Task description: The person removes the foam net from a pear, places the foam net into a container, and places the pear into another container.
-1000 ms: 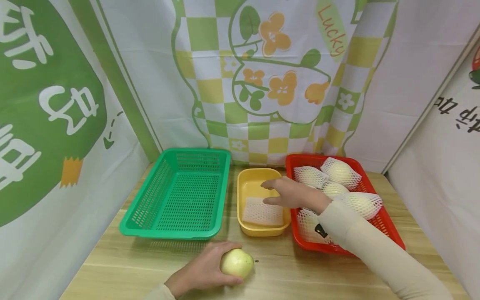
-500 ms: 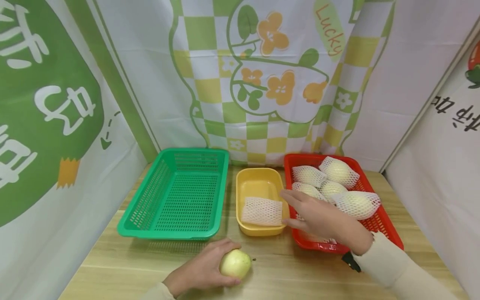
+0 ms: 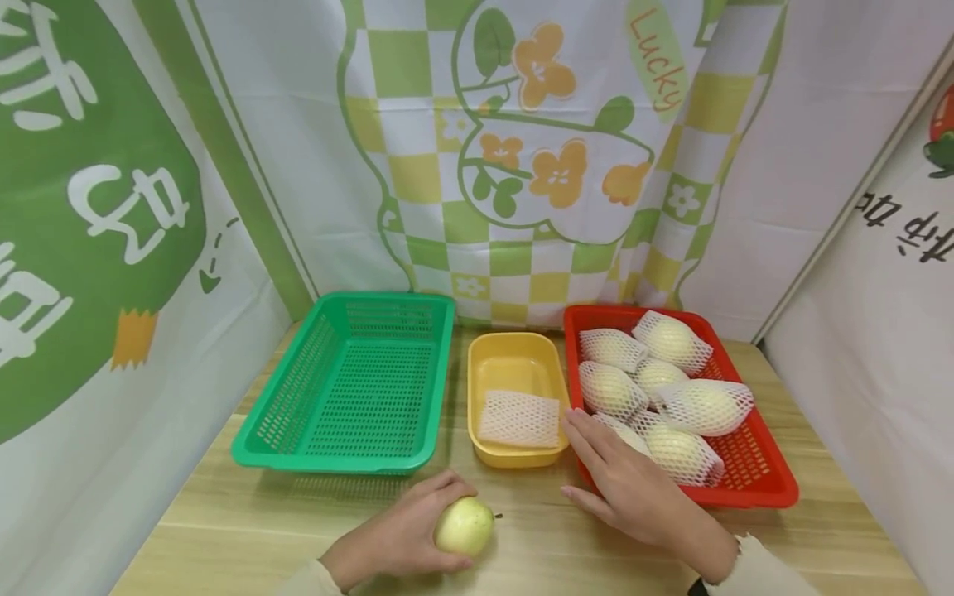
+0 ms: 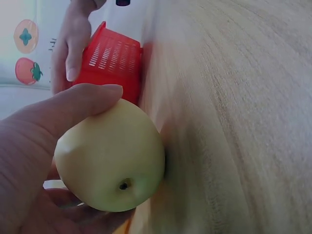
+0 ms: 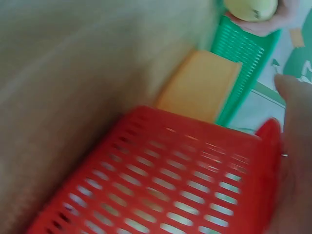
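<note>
My left hand [image 3: 406, 530] grips a pale yellow-green pear [image 3: 464, 527] low over the front of the table, its stem turned to the right. In the left wrist view the thumb lies over the bare pear [image 4: 109, 156], with fingers beneath it. My right hand [image 3: 633, 492] holds nothing and is spread with straight fingers over the front left corner of the red basket [image 3: 768, 495]. Several pears in white foam nets [image 3: 676, 451] lie in that basket. Its fingertips reach close to the yellow box [image 3: 514, 457], where a flat foam net [image 3: 519, 420] lies.
A green basket [image 3: 328, 463] stands at the left on the wooden table [image 3: 201, 538]. The yellow box sits between the two baskets. Printed cloth [image 3: 514, 273] hangs behind and along both sides.
My right hand has drawn back from over the yellow box toward the front of the red basket, uncovering more netted pears. The left hand keeps its grip on the pear in nearly the same place.
</note>
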Available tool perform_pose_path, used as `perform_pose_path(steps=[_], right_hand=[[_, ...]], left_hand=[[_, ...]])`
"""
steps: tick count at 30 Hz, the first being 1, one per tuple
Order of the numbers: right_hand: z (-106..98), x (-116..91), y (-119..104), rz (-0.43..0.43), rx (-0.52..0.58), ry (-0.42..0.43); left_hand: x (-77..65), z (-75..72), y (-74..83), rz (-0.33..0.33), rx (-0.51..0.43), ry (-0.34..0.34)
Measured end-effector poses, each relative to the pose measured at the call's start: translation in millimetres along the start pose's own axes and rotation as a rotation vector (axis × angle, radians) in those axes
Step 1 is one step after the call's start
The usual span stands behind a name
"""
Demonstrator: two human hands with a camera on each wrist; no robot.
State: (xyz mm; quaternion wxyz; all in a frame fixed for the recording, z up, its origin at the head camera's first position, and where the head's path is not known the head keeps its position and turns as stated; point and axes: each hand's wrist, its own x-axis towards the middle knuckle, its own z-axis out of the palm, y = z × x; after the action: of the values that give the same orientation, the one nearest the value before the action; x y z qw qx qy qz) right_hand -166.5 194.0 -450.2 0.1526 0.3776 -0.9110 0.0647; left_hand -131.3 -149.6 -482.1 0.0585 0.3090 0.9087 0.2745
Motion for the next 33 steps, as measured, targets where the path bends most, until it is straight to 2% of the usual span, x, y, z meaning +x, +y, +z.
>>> perform_pose_path(steps=[6,11,14,19,22,25,27,30,33], right_hand=[[18,-4,2,-0.081,-0.121,0.081],[22,-5,3,-0.09,-0.158,0.101],[23,-6,2,-0.088,-0.161,0.111],[24,-6,1,-0.09,-0.155,0.123],[24,-5,1,-0.09,-0.153,0.122],[24,-5,1,-0.082,-0.155,0.114],[24,-5,1,-0.074,-0.158,0.11],[24,-4,1,-0.065,-0.164,0.107],[24,-3,0,-0.062,-0.168,0.105]], left_hand=[[-5.3,-2.1,7.1,-0.011,0.087,0.007],[-11.1,-3.9,10.5,0.001,0.117,0.044],[-14.1,-5.0,10.6,0.007,0.082,0.05],[-18.9,-11.8,15.5,0.007,-0.07,0.085],[-19.6,-20.7,22.5,0.045,-0.142,0.168],[-19.0,-33.1,26.8,0.107,-0.144,0.294],[-18.3,-44.1,27.6,0.14,-0.111,0.386],[-17.2,-61.7,24.3,0.146,-0.089,0.484],[-15.1,-77.4,17.1,0.13,-0.078,0.545]])
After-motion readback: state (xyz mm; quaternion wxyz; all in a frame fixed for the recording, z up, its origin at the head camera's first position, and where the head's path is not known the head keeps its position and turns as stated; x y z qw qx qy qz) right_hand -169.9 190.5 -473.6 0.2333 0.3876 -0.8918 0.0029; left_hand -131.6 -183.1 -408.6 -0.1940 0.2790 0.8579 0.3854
